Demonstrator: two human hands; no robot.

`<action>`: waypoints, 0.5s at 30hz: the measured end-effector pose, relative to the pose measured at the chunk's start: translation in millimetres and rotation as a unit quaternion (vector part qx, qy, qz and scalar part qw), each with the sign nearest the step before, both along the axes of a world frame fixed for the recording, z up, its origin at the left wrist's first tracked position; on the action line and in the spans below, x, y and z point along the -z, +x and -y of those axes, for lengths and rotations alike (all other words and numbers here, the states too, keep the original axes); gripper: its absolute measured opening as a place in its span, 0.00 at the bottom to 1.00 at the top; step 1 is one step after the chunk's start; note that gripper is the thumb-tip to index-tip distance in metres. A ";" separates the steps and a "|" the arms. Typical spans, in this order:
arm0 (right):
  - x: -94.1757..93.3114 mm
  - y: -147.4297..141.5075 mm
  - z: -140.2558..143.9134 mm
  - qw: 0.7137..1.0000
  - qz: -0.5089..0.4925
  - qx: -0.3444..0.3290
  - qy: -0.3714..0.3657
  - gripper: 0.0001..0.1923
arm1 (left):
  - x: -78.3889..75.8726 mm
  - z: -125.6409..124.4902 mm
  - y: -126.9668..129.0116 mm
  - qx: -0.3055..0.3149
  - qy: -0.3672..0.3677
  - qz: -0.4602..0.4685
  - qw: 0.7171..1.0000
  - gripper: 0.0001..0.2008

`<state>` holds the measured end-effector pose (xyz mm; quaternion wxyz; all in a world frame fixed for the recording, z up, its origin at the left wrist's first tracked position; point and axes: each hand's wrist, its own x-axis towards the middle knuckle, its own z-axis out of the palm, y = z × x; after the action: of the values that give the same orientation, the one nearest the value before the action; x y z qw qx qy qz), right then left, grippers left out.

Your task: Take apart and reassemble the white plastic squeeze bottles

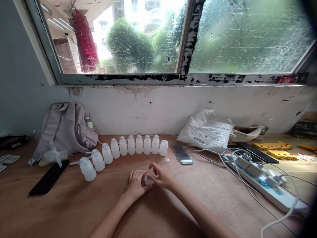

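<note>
While both forearms stretched across the brown surface (pixel 74 211), the hands met near its middle around one small translucent bottle (pixel 148 180). The left hand (pixel 135 185) was wrapped about the bottle's body from the left, fingers curled against it. The right hand (pixel 160 174) was closed over the bottle's cap end from the right, thumb and fingertips pinching it. Most of the bottle was hidden between the two palms; only its pale round end showed.

Just beyond the right hand, a small clear cap (pixel 167 160) lay loose on the surface, apart from the fingers. Behind it, a curved row of white plastic bottles (pixel 123 148) stood upright, running from the left front toward the wall, each nearly touching the next. A blurred flat object (pixel 182 154) lay to the right of the row's end.

At the far left, a grey backpack (pixel 66 127) leaned against the wall, with a crumpled clear plastic bag (pixel 54 154) and a black phone (pixel 49 178) in front of it. On the right, a white sack (pixel 206 130) rested by the wall, and a white power strip (pixel 262 185) with plugs and cables ran diagonally toward the near edge. Yellow blocks (pixel 272 146) sat farther right. A rain-streaked window (pixel 153 36) spanned the wall above.
</note>
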<state>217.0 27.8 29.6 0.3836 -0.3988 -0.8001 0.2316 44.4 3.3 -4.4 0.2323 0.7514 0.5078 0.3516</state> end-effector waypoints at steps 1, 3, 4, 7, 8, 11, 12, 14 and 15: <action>5.2 -6.7 2.8 1.000 0.018 -0.003 0.000 0.12 | 0.7 -3.3 0.6 0.000 0.014 -0.016 1.000 0.20; 14.0 -17.9 2.7 0.999 0.035 0.010 0.003 0.10 | 1.2 -9.9 -0.9 -0.012 0.042 -0.034 0.998 0.16; 16.9 -22.5 0.1 0.999 0.035 0.016 0.003 0.09 | 0.8 -13.0 -3.2 -0.025 0.056 -0.039 0.997 0.15; 21.4 -36.0 -13.2 1.000 -0.007 0.004 -0.013 0.08 | -1.7 -21.7 -15.3 -0.065 0.096 -0.051 0.992 0.14; 22.5 -40.9 -18.2 0.999 -0.036 -0.002 -0.024 0.08 | -2.4 -24.3 -20.3 -0.076 0.108 -0.053 0.990 0.15; 28.1 -55.7 -30.4 0.989 -0.125 -0.001 -0.079 0.09 | -2.5 -30.5 -34.1 -0.096 0.132 -0.058 0.985 0.15; 30.8 -59.9 -33.0 0.985 -0.143 0.001 -0.098 0.10 | -1.7 -31.9 -37.5 -0.099 0.135 -0.059 0.984 0.16; 35.9 -65.4 -35.9 0.979 -0.162 0.003 -0.127 0.12 | 0.3 -33.3 -41.8 -0.100 0.136 -0.058 0.984 0.15; 38.1 -66.7 -36.5 0.977 -0.165 0.003 -0.135 0.12 | 1.2 -33.4 -42.7 -0.096 0.137 -0.058 0.984 0.15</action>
<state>150.3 64.3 -8.5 0.4536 -0.4057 -0.6859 0.3991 1.7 36.7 -5.6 0.0627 0.7427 0.5375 0.3944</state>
